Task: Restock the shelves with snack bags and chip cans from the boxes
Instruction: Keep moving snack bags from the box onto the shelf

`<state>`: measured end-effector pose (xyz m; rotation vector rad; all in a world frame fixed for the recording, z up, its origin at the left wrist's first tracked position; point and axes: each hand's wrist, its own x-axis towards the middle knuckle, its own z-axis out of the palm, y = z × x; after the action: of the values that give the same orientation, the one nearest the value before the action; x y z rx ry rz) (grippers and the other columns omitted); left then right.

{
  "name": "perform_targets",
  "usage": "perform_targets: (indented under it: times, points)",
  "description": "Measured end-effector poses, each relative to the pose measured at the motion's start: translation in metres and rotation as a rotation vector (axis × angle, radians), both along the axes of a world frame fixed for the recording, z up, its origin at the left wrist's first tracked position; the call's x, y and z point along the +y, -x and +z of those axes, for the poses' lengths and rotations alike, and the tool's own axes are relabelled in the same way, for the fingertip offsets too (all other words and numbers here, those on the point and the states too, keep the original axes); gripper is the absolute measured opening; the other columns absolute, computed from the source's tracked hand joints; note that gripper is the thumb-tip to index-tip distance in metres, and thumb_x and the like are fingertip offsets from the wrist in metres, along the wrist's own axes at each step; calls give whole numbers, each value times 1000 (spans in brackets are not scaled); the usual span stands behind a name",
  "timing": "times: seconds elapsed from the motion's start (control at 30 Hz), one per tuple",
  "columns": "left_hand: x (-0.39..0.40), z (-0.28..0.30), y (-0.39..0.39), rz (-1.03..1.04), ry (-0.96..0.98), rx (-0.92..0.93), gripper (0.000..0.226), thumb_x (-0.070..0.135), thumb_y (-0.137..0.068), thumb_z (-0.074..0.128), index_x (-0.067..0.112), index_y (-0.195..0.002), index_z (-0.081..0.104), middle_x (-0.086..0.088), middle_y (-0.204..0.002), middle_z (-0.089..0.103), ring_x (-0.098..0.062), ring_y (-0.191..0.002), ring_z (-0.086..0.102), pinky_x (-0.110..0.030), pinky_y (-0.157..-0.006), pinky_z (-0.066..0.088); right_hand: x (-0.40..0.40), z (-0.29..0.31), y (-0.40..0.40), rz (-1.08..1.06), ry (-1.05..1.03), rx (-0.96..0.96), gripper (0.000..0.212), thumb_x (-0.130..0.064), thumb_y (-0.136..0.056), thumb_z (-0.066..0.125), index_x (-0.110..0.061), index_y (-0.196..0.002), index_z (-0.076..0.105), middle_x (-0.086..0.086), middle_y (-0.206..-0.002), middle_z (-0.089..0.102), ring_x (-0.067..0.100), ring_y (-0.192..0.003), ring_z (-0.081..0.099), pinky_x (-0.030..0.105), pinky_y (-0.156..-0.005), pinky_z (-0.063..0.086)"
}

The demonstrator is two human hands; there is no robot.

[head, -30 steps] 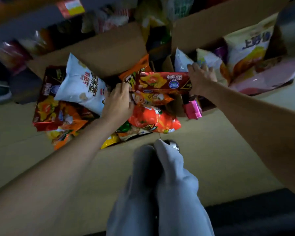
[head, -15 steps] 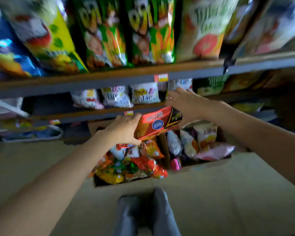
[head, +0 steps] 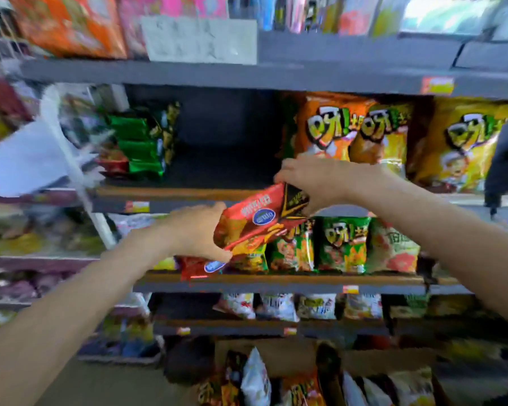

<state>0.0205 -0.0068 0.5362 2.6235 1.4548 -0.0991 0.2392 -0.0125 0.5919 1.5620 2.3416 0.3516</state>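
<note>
1. You hold a long red foil snack bag (head: pixel 258 219) in both hands, in front of the shelves; your left hand (head: pixel 197 232) grips its lower left end; your right hand (head: pixel 311 180) pinches its upper right end.
2. Its long axis tilts up to the right, between your hands.
3. The dark empty gap on the wooden shelf (head: pixel 188 193) lies just above and behind the bag; your right hand is nearer it.
4. Green foil packets (head: pixel 138 145) flank the gap on the left; orange puffed-snack bags (head: pixel 332 127) on the right.
</note>
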Motion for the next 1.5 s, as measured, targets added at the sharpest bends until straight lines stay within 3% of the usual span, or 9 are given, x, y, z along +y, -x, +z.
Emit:
perform_targets:
  times: [0.2, 0.33, 0.43, 0.6, 0.83, 1.03, 1.13, 1.27, 1.5]
  points:
    - [30, 23, 101, 275, -155, -253, 62, 57, -65, 71, 15, -102, 43, -3, -90, 54, -25, -81, 52, -34, -65, 39, 23, -25, 113, 19, -699, 511, 51, -10, -68, 62, -3, -118, 56, 24, -119, 52, 44, -95, 52, 50, -72, 51]
    - [36, 18, 148, 449, -209, -410, 62, 56, -62, 74, 15, -98, 43, -6, -95, 55, -27, -82, 53, -34, -66, 41, 34, -48, 175, 32, -638, 790, 53, -17, -74, 46, -9, -126, 51, 24, -134, 39, 42, -100, 49, 47, -81, 47]
    - [34, 17, 170, 615, -274, -563, 61, 51, -68, 73, 13, -97, 36, -5, -92, 46, -29, -84, 50, -34, -64, 33, 41, -53, 210, 169, -320, 994, 68, -4, -79, 54, -17, -142, 32, 17, -145, 21, 25, -91, 54, 34, -80, 47]
    - [58, 20, 192, 752, -225, -722, 63, 50, -77, 66, 3, -105, 35, -13, -100, 51, -34, -99, 54, -32, -61, 32, 63, -61, 257, 343, 85, 930, 106, -19, -77, 75, -39, -147, -3, -3, -156, -7, 32, -111, 53, 43, -84, 50]
    - [85, 18, 194, 727, -189, -717, 68, 50, -80, 63, 1, -119, 35, -18, -117, 50, -35, -112, 51, -34, -72, 35, 94, -77, 292, 200, -52, 1092, 77, -13, -75, 76, -8, -139, 32, 18, -148, 21, 39, -128, 40, 51, -99, 42]
    - [119, 10, 204, 398, 0, -928, 36, 32, -82, 68, 17, -114, 60, 0, -104, 64, -15, -98, 59, -19, -71, 42, 127, -74, 290, 99, -163, 1130, 67, -15, -76, 76, -2, -133, 42, 18, -136, 41, 36, -120, 48, 45, -98, 41]
    - [134, 5, 208, 345, 157, -1002, 65, 27, -76, 73, 29, -133, 41, 6, -117, 61, -13, -109, 56, -27, -92, 43, 143, -69, 292, 17, -224, 1113, 56, -10, -81, 68, -4, -132, 43, 15, -131, 42, 35, -112, 51, 41, -92, 42]
    - [151, 1, 207, 370, -96, -891, 72, 1, -83, 60, 21, -145, 29, -3, -119, 56, -19, -109, 53, -22, -85, 36, 160, -72, 295, -20, -287, 1096, 51, -12, -84, 65, -2, -128, 42, 15, -123, 44, 35, -107, 53, 42, -87, 44]
    - [195, -15, 205, 478, -373, -681, 62, 4, -85, 59, 14, -141, 35, -17, -135, 48, -37, -119, 48, -43, -97, 39, 173, -84, 294, 52, -320, 1112, 44, 4, -84, 53, -1, -127, 45, 18, -118, 52, 37, -97, 57, 49, -81, 48]
